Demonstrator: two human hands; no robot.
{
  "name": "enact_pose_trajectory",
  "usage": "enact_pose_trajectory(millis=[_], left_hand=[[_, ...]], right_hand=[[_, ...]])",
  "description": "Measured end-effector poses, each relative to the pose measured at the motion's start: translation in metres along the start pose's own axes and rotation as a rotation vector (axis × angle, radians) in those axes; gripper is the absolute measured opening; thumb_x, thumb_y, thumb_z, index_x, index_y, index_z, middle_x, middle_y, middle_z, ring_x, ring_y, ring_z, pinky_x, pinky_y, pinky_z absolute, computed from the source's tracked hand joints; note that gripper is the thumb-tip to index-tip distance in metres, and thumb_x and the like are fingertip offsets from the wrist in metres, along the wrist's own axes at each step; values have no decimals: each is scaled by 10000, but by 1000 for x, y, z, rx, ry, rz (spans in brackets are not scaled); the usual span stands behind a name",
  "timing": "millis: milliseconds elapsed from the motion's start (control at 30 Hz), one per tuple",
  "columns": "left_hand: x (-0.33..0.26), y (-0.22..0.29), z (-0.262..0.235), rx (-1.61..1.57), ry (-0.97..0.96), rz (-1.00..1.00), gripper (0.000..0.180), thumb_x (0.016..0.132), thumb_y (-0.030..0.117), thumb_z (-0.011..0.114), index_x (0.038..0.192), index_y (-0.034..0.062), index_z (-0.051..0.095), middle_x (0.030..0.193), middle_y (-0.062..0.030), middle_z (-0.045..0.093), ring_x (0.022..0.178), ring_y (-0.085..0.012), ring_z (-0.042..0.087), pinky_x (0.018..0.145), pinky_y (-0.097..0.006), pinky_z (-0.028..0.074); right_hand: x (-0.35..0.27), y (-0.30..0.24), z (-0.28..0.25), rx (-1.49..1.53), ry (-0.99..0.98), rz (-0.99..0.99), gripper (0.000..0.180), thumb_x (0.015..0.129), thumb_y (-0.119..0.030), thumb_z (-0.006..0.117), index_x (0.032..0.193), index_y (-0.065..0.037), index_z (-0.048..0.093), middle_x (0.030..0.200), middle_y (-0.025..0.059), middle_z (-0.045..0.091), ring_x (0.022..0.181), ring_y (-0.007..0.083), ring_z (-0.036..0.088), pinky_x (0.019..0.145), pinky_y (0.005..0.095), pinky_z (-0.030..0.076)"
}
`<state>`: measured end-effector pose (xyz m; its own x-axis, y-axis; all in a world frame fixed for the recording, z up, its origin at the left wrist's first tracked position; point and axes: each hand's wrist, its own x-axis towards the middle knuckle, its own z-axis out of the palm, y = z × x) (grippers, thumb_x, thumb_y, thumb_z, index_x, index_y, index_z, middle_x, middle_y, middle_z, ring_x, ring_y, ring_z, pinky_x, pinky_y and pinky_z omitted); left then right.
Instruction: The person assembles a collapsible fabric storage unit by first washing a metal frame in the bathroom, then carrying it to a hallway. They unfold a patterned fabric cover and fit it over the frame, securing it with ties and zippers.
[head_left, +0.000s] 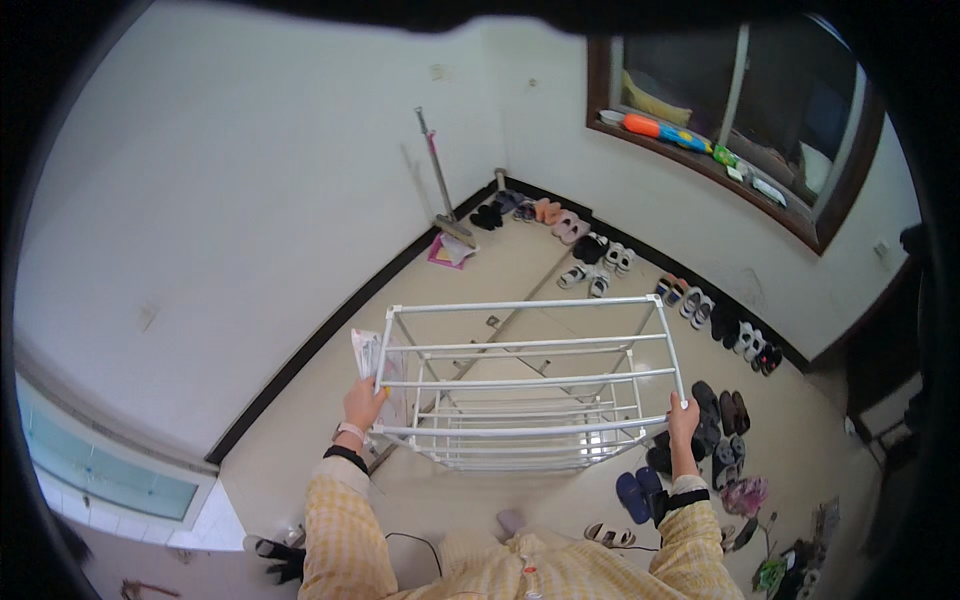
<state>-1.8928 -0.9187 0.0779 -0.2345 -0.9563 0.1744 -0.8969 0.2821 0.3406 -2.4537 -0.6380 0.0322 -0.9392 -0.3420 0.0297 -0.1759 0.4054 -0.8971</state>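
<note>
A white shoe rack frame (525, 382) of thin tubes and plastic corner joints stands in front of me, its several tiers reaching down toward the floor. My left hand (364, 407) is closed around the tube on its left side. On the opposite side, my right hand (683, 418) grips the frame near the front right corner. A clear plastic bag (367, 350) with white and pink contents shows just beyond my left hand; whether my fingers also hold it, I cannot tell. No shoes are visible on the bars.
Pairs of shoes and slippers line the right wall, with blue slippers (632, 496) near my right forearm. A broom (440, 180) leans in the far corner beside a pink dustpan (447, 252). A toy water gun (660, 132) lies on the windowsill. Dark cable (420, 540) runs near me.
</note>
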Motion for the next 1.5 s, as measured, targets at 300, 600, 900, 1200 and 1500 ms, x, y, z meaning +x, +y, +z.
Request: enact_pose_trajectory(millis=[300, 600, 900, 1200, 1500], left_hand=[[149, 7, 32, -117, -112, 374, 277, 786, 258, 578, 921, 19, 623, 864, -209, 607, 816, -385, 584, 711, -460, 461], [197, -15, 26, -120, -221, 659, 273, 780, 255, 584, 907, 20, 639, 841, -204, 612, 804, -376, 588, 698, -464, 458], [208, -45, 16, -211, -329, 662, 446, 787, 407, 631, 976, 4, 652, 955, -211, 638, 910, -350, 606, 772, -406, 475], [184, -152, -131, -723, 30, 566, 356, 785, 86, 623, 1139, 47, 608, 913, -148, 640, 852, -226, 603, 771, -310, 460], [-2, -164, -279, -647, 130, 639, 649, 752, 122, 700, 1342, 92, 431, 852, -172, 628, 660, -227, 604, 625, -297, 477]], right_hand=[[-107, 3, -15, -13, 346, 167, 364, 823, -316, 652, 725, -4, 492, 604, 85, 531, 545, 178, 523, 534, 337, 434], [-249, 4, -3, 5, 553, 299, 359, 814, -306, 661, 765, 26, 531, 673, 114, 587, 566, 182, 595, 527, 337, 454], [-320, -13, -5, -270, 575, 434, 640, 801, -523, 588, 1043, 67, 526, 997, 249, 590, 955, 373, 568, 824, 415, 434], [-443, -131, 68, 3, 313, -142, 210, 856, -143, 607, 1000, 5, 565, 946, 92, 583, 884, 173, 540, 814, 291, 419], [-534, -326, 226, 685, -688, -311, 543, 828, -185, 669, 1266, 15, 419, 1242, 173, 498, 1155, 234, 495, 891, 291, 455]])
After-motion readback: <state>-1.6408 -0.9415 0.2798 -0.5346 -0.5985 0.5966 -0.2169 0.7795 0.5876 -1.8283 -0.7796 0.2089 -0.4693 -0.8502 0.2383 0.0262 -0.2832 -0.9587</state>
